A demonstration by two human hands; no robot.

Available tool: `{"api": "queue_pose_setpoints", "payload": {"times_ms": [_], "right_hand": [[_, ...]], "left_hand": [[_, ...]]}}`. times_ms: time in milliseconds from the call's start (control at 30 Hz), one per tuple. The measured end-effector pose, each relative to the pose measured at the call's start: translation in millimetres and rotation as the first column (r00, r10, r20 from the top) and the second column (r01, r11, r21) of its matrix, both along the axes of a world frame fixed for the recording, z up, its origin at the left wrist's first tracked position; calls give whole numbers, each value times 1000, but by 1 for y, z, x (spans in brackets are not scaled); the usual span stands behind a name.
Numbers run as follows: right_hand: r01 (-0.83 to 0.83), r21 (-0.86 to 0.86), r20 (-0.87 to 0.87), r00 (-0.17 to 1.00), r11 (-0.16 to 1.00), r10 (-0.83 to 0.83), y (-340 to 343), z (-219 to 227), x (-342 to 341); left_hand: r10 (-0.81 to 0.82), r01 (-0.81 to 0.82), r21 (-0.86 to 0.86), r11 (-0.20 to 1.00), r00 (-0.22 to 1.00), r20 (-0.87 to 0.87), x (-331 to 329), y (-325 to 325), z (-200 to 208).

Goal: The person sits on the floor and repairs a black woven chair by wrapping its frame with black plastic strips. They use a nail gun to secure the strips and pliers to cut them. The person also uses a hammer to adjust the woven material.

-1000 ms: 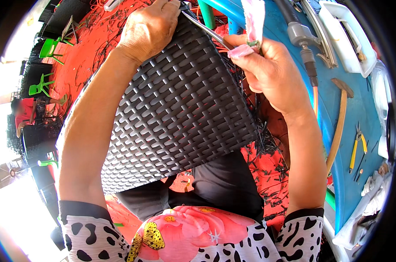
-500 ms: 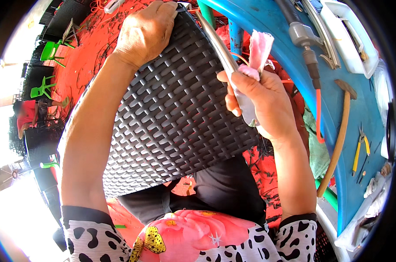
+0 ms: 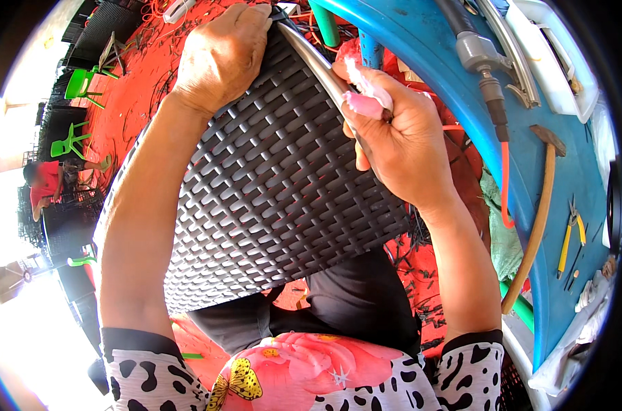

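A black woven panel of flat wicker strips rests tilted over my lap. My left hand is closed over its upper edge, fingers curled round the corner. My right hand grips a long, tapering silver metal tool, whose kind I cannot make out. The tool's narrow end reaches the panel's top corner beside my left fingers, and its length runs along the right edge. Pink cloth shows at my right thumb. My palm hides the tool's lower end.
On the blue table at right lie a power tool, a hammer, yellow-handled pliers and a white tray. Black scraps litter the red floor. Another person sits far left near green chairs.
My right hand has moved up and slightly left, carrying the silver tool to the panel's upper right edge. The pink cloth has folded down. My left hand stays on the corner.
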State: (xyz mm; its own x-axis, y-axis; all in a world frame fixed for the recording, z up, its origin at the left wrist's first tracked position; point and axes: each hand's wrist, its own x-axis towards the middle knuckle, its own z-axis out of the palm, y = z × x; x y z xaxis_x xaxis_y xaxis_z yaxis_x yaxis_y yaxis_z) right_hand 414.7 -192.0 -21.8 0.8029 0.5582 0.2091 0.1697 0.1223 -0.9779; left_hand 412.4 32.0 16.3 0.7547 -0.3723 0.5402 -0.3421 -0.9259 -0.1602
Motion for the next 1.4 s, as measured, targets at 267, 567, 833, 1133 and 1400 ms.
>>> {"api": "queue_pose_setpoints", "payload": {"times_ms": [267,567,833,1133,1400], "right_hand": [[-30,140,-292,954,990,70,2,-1,-2],[16,727,-640,376,686,670,-10,-8,29],[-3,768,-616,267,640,741,-17,22,45],[-28,235,-480,866,972,141,-15,8,-15],[-59,127,-291,952,990,94,-4,-4,-13]], "left_hand": [[14,-14,-11,1000,1000,3,1,1,-2],[0,-3,-13,1000,982,-188,2,11,15],[125,-105,108,989,970,-209,1,4,12],[40,-33,47,998,987,-158,1,6,7],[20,-18,17,1000,991,-129,-1,3,9]]}}
